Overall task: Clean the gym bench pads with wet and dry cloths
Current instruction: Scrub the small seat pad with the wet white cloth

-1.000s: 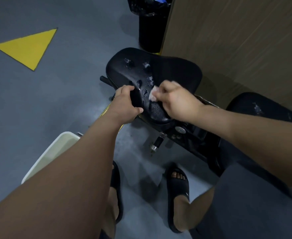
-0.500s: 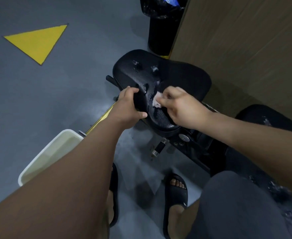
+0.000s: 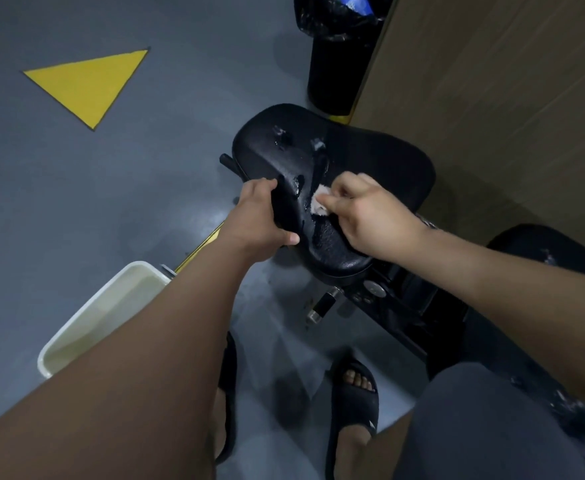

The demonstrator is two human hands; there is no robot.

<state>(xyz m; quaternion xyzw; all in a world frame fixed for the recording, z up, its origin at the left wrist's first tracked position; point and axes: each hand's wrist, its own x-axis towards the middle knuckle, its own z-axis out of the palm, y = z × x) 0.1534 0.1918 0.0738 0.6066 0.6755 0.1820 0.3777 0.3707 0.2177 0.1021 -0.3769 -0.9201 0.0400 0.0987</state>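
L hand (image 3: 263,216) grips seat pad (image 3: 336,168) edge; R hand (image 3: 370,220) fingers pinch cloth (image 3: 318,204) pressed on wet pad centre. Risk: water beads left, slippery pad; L grip may slip.

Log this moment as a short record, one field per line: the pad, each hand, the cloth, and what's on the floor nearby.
pad: black pad, wet streaks and droplets on its near left part
left hand: left hand grips the pad's left edge
right hand: right hand presses the cloth onto the pad
cloth: white cloth, bunched, mostly hidden under the fingers
floor: white tub of pale liquid at left; black bin beyond the pad
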